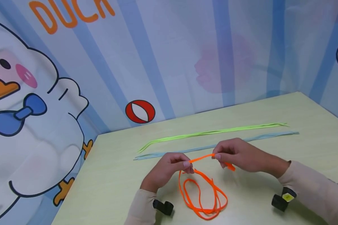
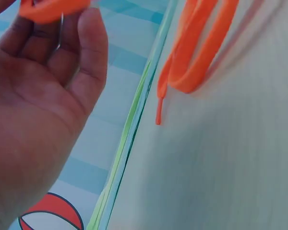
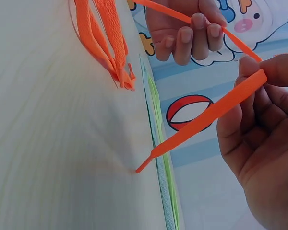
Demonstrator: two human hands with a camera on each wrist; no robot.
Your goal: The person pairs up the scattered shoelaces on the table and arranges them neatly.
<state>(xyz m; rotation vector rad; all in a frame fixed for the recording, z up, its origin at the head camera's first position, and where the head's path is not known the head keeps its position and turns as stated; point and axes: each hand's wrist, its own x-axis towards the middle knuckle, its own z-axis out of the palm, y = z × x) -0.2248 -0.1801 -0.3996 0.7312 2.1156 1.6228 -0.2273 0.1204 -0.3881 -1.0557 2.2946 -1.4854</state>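
An orange shoelace (image 1: 202,157) is stretched between both hands, above the table. My left hand (image 1: 171,165) pinches it between thumb and fingers, and the rest hangs below in loose loops (image 1: 188,200). Pinched in my right hand (image 1: 239,156) is the part near one end; in the right wrist view the flat end (image 3: 206,115) sticks out past the fingers and finishes in a narrow tip. Another tipped end (image 2: 159,108) shows beside the loops in the left wrist view.
Behind the hands, a light green lace (image 1: 211,132) and a pale blue lace (image 1: 157,154) lie stretched lengthwise across the pale wooden table (image 1: 107,175). A printed cloth backdrop (image 1: 171,62) with a duck and stripes rises at the table's far edge.
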